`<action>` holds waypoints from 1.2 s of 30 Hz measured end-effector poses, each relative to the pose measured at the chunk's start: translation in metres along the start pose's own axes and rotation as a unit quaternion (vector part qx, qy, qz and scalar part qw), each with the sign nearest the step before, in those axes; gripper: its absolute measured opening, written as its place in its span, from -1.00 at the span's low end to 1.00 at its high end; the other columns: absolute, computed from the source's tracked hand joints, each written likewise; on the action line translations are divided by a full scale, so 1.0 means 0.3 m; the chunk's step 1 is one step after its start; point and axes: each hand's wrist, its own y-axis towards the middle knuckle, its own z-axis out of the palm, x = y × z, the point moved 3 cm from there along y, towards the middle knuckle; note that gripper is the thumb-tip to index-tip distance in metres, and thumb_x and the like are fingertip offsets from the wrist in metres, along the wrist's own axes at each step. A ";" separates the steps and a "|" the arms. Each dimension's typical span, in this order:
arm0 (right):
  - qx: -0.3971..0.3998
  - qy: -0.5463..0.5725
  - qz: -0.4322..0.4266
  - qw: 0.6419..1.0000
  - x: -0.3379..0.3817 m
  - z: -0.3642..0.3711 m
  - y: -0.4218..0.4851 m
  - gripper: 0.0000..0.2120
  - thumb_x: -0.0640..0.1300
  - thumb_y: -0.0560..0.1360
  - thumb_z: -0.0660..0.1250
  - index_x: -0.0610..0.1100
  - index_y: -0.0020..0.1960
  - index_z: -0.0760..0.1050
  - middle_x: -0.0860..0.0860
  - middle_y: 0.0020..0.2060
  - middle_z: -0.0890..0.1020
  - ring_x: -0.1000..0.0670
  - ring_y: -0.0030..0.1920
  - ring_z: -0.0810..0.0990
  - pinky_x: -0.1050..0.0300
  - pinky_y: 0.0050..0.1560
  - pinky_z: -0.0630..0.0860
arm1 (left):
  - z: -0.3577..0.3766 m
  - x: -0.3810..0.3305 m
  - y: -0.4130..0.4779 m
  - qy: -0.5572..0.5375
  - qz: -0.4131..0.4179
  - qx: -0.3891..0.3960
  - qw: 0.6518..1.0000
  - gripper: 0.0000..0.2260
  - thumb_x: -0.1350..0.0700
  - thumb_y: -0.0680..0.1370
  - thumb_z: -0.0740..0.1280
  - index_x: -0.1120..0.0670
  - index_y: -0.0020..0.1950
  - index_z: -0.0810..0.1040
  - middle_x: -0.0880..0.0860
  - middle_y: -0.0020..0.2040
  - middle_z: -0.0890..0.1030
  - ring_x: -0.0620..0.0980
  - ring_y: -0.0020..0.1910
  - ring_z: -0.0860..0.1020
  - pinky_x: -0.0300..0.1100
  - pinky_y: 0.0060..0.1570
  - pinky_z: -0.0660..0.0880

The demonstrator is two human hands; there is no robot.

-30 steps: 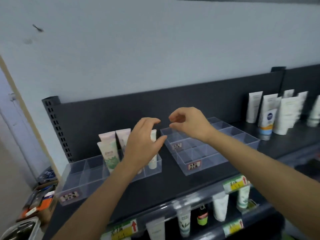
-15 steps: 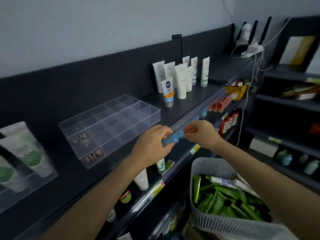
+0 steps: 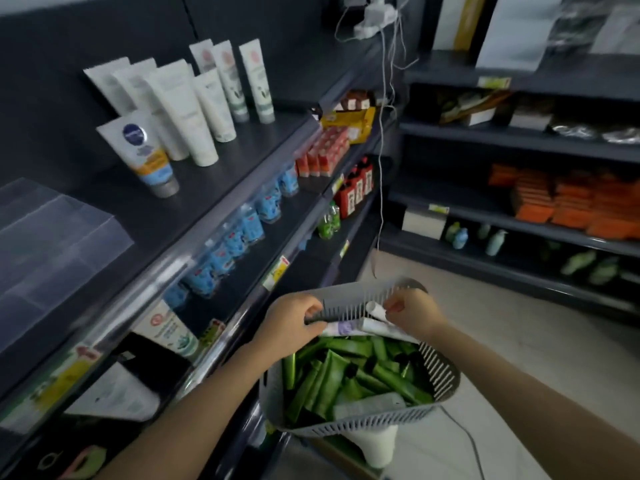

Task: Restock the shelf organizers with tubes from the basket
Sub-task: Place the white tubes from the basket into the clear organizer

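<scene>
A grey slotted basket [image 3: 438, 379] stands low at centre right, filled with several green tubes [image 3: 349, 372] and a few white ones. My left hand [image 3: 289, 323] reaches into its far end, fingers closing on a white tube with a purple mark [image 3: 341, 328]. My right hand [image 3: 414, 315] pinches another white tube [image 3: 375, 310] by its capped end at the basket's far rim. A clear shelf organizer [image 3: 52, 251] sits on the top shelf at far left, blurred.
White tubes [image 3: 180, 109] stand on the dark top shelf [image 3: 221, 171]. Blue bottles, red and orange packs fill lower shelves. A cable [image 3: 381, 168] hangs down near the shelf corner. More shelving runs along the right, with pale floor beside the basket.
The view swung right and down from the organizers to the basket. Both hands dropped from shelf height into the basket's far end and closed on white tubes.
</scene>
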 end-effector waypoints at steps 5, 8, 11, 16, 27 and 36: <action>0.008 0.011 0.052 0.999 -0.189 0.080 0.036 -0.81 -0.19 0.47 0.29 -0.07 -0.02 0.66 -0.06 0.00 0.68 -0.09 0.06 0.61 0.23 -0.04 0.41 | 0.201 0.071 0.141 -0.039 -0.083 0.044 0.995 -0.78 0.07 0.51 0.37 0.17 0.08 0.59 0.07 -0.03 0.64 0.03 -0.03 0.59 -0.09 0.01 0.52; 0.022 0.017 0.084 0.996 -0.254 0.132 0.078 -0.77 -0.22 0.46 0.27 -0.09 0.03 0.64 -0.05 0.03 0.67 -0.08 0.08 0.60 0.21 0.02 0.44 | 0.314 0.110 0.212 -0.009 -0.079 0.067 0.995 -0.81 0.08 0.53 0.32 0.19 0.02 0.60 0.13 -0.07 0.66 0.10 -0.06 0.60 -0.03 -0.04 0.53; 0.018 0.040 0.111 0.993 -0.295 0.185 0.121 -0.76 -0.24 0.46 0.24 -0.11 0.04 0.63 -0.08 0.02 0.67 -0.09 -0.02 0.63 0.26 -0.18 0.40 | 0.406 0.148 0.256 0.037 -0.078 0.086 0.993 -0.81 0.10 0.54 0.28 0.21 -0.02 0.59 0.16 -0.08 0.65 0.15 -0.07 0.59 -0.05 -0.10 0.52; 0.035 -0.021 0.092 0.995 -0.329 0.266 0.195 -0.76 -0.31 0.49 0.19 -0.22 0.03 0.60 -0.14 -0.02 0.64 -0.14 0.02 0.60 0.23 -0.19 0.37 | 0.499 0.185 0.332 0.094 -0.077 0.112 0.986 -0.79 0.14 0.55 0.23 0.19 0.10 0.56 0.18 0.07 0.61 0.18 0.06 0.56 -0.03 0.01 0.52; 0.126 -0.266 0.009 0.956 -0.375 0.374 0.340 -0.68 -0.34 0.45 0.26 -0.28 0.21 0.44 -0.20 0.12 0.53 -0.16 0.10 0.57 0.04 0.09 0.53 | 0.641 0.241 0.370 0.227 -0.038 0.182 0.956 -0.71 0.17 0.53 0.29 0.14 0.25 0.43 0.12 0.19 0.52 0.15 0.14 0.53 -0.01 0.05 0.49; 0.137 -0.332 -0.031 0.933 -0.374 0.410 0.355 -0.50 -0.29 0.51 0.24 -0.24 0.41 0.19 -0.18 0.25 0.48 -0.18 0.17 0.55 -0.05 0.14 0.53 | 0.607 0.222 0.353 0.262 -0.047 0.150 0.952 -0.77 0.28 0.50 0.30 0.17 0.15 0.50 0.12 0.13 0.46 0.11 0.15 0.46 -0.04 0.06 0.48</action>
